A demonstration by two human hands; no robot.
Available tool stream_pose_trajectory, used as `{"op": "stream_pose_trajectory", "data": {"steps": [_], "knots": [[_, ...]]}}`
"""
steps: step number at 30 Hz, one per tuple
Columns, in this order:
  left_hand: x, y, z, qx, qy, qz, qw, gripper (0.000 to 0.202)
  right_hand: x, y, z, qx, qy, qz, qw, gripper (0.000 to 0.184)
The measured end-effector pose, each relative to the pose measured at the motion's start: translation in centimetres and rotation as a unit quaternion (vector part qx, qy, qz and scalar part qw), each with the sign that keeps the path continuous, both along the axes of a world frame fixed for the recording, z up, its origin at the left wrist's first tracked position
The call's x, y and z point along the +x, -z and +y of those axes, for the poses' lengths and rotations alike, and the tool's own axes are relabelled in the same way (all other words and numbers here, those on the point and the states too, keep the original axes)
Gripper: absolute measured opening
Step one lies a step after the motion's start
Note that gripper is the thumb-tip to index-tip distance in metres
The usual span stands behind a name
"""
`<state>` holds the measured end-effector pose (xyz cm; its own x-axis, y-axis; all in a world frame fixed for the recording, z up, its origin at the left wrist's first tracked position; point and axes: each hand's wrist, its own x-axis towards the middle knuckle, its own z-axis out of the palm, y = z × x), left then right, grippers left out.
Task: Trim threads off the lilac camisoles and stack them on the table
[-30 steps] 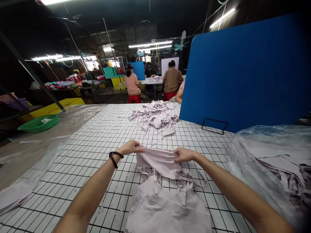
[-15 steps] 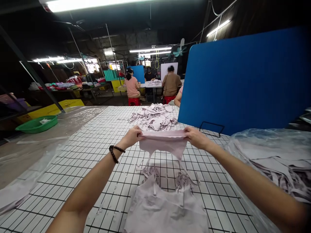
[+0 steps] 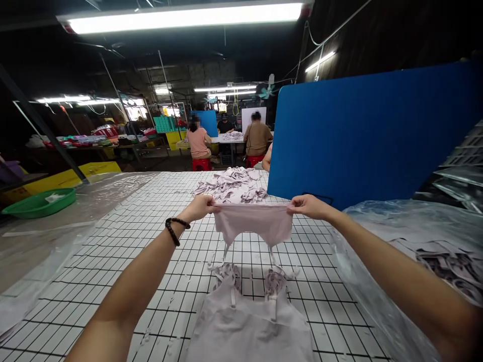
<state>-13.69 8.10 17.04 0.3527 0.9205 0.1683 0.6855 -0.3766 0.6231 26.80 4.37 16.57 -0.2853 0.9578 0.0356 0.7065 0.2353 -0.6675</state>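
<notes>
A pale lilac garment (image 3: pixel 253 225) hangs stretched between my two hands above the gridded table (image 3: pixel 124 251). My left hand (image 3: pixel 199 206), with a dark bead bracelet on its wrist, pinches the garment's left top corner. My right hand (image 3: pixel 307 205) pinches the right top corner. Thin straps dangle from the garment's lower edge. Below it, another lilac strap top (image 3: pixel 251 322) lies flat on the table near me.
A heap of lilac garments (image 3: pixel 232 185) lies farther back on the table. A blue screen (image 3: pixel 370 130) stands at the right, with a plastic bag of garments (image 3: pixel 422 251) in front of it. A green basin (image 3: pixel 37 202) sits at left. Several people sit at a far table.
Both hands have lifted the garment off the flat top and pulled it taut and wider. The view has tilted upward.
</notes>
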Motion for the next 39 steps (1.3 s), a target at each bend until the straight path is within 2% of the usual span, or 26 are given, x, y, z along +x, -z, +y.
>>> {"op": "stream_pose_trajectory", "data": {"steps": [5, 8, 10, 12, 14, 16, 18, 23, 26, 27, 29, 34, 36, 39], "knots": [[0.1, 0.5, 0.4, -0.052, 0.017, -0.092, 0.994, 0.034, 0.2, 0.0, 0.3, -0.006, 0.028, 0.118, 0.993, 0.040], [0.6, 0.0, 1.3, -0.041, 0.020, -0.108, 0.993, 0.050, 0.5, -0.8, 1.0, 0.021, 0.058, 0.179, 0.982, 0.043], [1.0, -0.6, 1.8, -0.023, 0.010, -0.101, 0.995, 0.057, 0.6, -1.6, 1.2, 0.043, 0.077, 0.197, 0.976, 0.053], [1.5, -1.1, 2.0, -0.005, -0.006, -0.094, 0.996, 0.048, 0.6, -2.3, 0.8, 0.064, 0.094, 0.194, 0.974, 0.058], [1.6, -1.0, 1.3, 0.004, -0.018, -0.095, 0.995, 0.034, 0.3, -2.6, -0.7, 0.077, 0.103, 0.175, 0.976, 0.050], [1.4, 0.1, -0.5, 0.005, -0.029, -0.089, 0.996, 0.026, -0.1, -1.9, -3.3, 0.067, 0.100, 0.145, 0.982, 0.039], [0.7, 2.3, -3.5, 0.000, -0.033, -0.071, 0.997, 0.026, -0.6, 0.0, -7.0, 0.030, 0.083, 0.116, 0.989, 0.032], [-1.2, 9.8, -13.2, -0.050, -0.025, -0.063, 0.996, 0.024, -2.7, 8.1, -17.4, -0.088, -0.001, 0.114, 0.989, 0.018], [-1.8, 12.8, -17.6, -0.054, -0.029, -0.073, 0.995, 0.022, -4.1, 12.1, -21.4, -0.130, -0.004, 0.095, 0.987, 0.012], [-1.8, 13.3, -18.5, -0.044, -0.034, -0.074, 0.996, 0.021, -4.5, 12.7, -22.2, -0.131, -0.002, 0.084, 0.988, 0.008], [-2.0, 13.7, -20.0, -0.012, -0.041, -0.082, 0.996, 0.020, -5.0, 12.9, -23.2, -0.107, 0.007, 0.068, 0.992, 0.003], [-2.8, 13.7, -23.2, 0.085, -0.019, -0.091, 0.992, 0.020, -5.8, 11.2, -26.2, 0.007, 0.027, 0.028, 0.999, 0.007], [-3.3, 14.5, -24.8, 0.098, 0.004, -0.067, 0.993, 0.020, -6.3, 11.8, -28.0, 0.013, 0.000, -0.016, 1.000, 0.010], [-3.9, 16.4, -26.9, 0.094, 0.023, -0.033, 0.995, 0.021, -7.0, 14.0, -30.6, 0.021, -0.042, -0.079, 0.996, 0.018]]}}
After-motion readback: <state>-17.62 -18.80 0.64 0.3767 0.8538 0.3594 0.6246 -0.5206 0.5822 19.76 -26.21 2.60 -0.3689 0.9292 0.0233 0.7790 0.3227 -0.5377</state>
